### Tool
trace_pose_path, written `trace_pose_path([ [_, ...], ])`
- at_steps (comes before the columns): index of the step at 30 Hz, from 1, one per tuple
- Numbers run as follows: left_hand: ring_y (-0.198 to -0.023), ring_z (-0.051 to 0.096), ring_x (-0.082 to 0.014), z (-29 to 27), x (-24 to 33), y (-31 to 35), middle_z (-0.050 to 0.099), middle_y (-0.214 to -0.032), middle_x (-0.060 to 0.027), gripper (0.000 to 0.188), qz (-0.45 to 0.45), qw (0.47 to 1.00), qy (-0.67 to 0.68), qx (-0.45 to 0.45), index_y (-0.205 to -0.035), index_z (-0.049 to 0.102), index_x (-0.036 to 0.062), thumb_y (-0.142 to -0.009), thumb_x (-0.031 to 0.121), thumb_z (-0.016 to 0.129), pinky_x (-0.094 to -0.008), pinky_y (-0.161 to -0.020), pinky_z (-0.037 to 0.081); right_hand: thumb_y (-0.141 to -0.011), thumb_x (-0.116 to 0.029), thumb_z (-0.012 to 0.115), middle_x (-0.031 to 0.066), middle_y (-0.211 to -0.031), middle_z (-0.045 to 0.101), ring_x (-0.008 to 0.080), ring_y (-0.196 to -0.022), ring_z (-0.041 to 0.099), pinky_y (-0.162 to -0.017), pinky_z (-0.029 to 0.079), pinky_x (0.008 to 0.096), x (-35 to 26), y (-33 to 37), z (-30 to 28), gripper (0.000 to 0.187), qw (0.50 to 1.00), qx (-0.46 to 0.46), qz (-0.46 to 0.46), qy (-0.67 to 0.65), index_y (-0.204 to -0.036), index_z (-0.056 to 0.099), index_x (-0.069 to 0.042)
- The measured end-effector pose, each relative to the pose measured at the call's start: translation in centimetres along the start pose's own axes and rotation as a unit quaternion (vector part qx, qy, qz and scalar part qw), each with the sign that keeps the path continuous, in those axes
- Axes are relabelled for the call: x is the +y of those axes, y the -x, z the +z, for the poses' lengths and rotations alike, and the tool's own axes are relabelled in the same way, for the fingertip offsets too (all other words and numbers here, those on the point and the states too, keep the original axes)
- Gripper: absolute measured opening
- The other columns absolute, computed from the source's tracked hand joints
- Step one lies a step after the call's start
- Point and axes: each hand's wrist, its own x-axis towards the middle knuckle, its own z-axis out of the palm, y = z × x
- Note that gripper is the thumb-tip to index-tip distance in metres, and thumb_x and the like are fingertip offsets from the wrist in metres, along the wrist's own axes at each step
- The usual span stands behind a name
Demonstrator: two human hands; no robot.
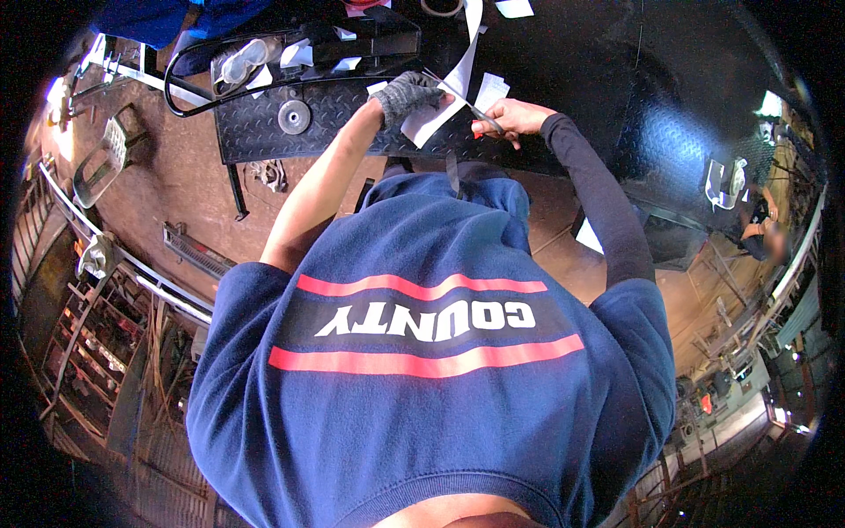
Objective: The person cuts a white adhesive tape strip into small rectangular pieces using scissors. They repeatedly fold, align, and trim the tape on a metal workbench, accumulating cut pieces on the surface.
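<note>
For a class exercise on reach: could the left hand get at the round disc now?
Probably yes: the disc lies uncovered on the black plate, no obstacle visible between it and the gloved left hand. That hand seems to hold the white strip, though, so may need to let go first.

You wear a navy short-sleeved T-shirt (440,431) with two red stripes (422,362) edging a black band (299,321) of white block lettering (449,322); a black sleeve (597,194) reaches your right wrist (553,123), and a grey knit glove (398,99) covers your left hand (414,95).
</note>
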Motion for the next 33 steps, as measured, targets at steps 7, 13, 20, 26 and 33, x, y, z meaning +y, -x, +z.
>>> trace_pose_path([
  [7, -0.058, 0.046, -0.0087, -0.5, -1.4, -1.1, 0.053, -0.061, 0.0014, 0.038, 0.002, 0.999, -0.039, -0.020, -0.069, 0.062, 0.0029, -0.072, 0.040, 0.071, -0.0281, -0.052, 0.040, -0.071, -0.059, 0.063, 0.0026, -0.061, 0.053, 0.0110, -0.043, 0.050, -0.035, 0.042, 0.0246, 0.0, -0.3, -0.1, 0.059, 1.000, -0.003, -0.022, 0.021, -0.073, 0.060, 0.000],
  [13, -0.059, 0.048, -0.0088, 0.3, -1.3, -0.7, 0.056, -0.064, 0.0001, 0.037, -0.019, 1.000, 0.019, 0.002, -0.072, 0.063, 0.0022, -0.072, 0.038, 0.071, -0.0268, -0.054, 0.042, -0.073, -0.056, 0.064, 0.0011, -0.056, 0.049, 0.0110, -0.041, 0.049, -0.034, 0.040, 0.0242, 0.5, -0.4, -0.1, 0.056, 1.000, 0.001, -0.021, 0.017, -0.069, 0.058, -0.001],
  [20, -0.060, 0.050, -0.0102, 0.2, -2.3, -1.0, 0.058, -0.065, -0.0024, 0.040, -0.037, 0.999, 0.012, 0.005, -0.073, 0.064, 0.0018, -0.072, 0.041, 0.071, -0.0275, -0.056, 0.043, -0.074, -0.055, 0.063, -0.0020, -0.056, 0.045, 0.0081, -0.043, 0.047, -0.038, 0.043, 0.0225, 0.5, -0.7, 0.1, 0.053, 1.000, -0.005, -0.007, 0.022, -0.079, 0.062, -0.002],
  [26, -0.060, 0.050, -0.0099, 0.2, -2.1, -0.8, 0.057, -0.065, -0.0014, 0.039, -0.028, 1.000, 0.003, 0.010, -0.074, 0.063, 0.0022, -0.072, 0.040, 0.072, -0.0275, -0.056, 0.043, -0.072, -0.059, 0.062, -0.0005, -0.060, 0.048, 0.0089, -0.046, 0.049, -0.039, 0.045, 0.0235, -0.2, -0.9, 0.0, 0.056, 1.000, -0.020, -0.004, 0.011, -0.076, 0.060, -0.002],
  [33, -0.060, 0.046, -0.0086, 0.0, -1.3, -0.1, 0.054, -0.062, 0.0004, 0.036, 0.003, 0.999, -0.036, 0.005, -0.070, 0.062, 0.0025, -0.073, 0.037, 0.071, -0.0276, -0.056, 0.041, -0.071, -0.059, 0.064, -0.0005, -0.057, 0.047, 0.0105, -0.045, 0.050, -0.037, 0.045, 0.0239, -0.3, -1.7, 0.0, 0.057, 1.000, -0.015, -0.017, 0.004, -0.074, 0.060, -0.002],
])
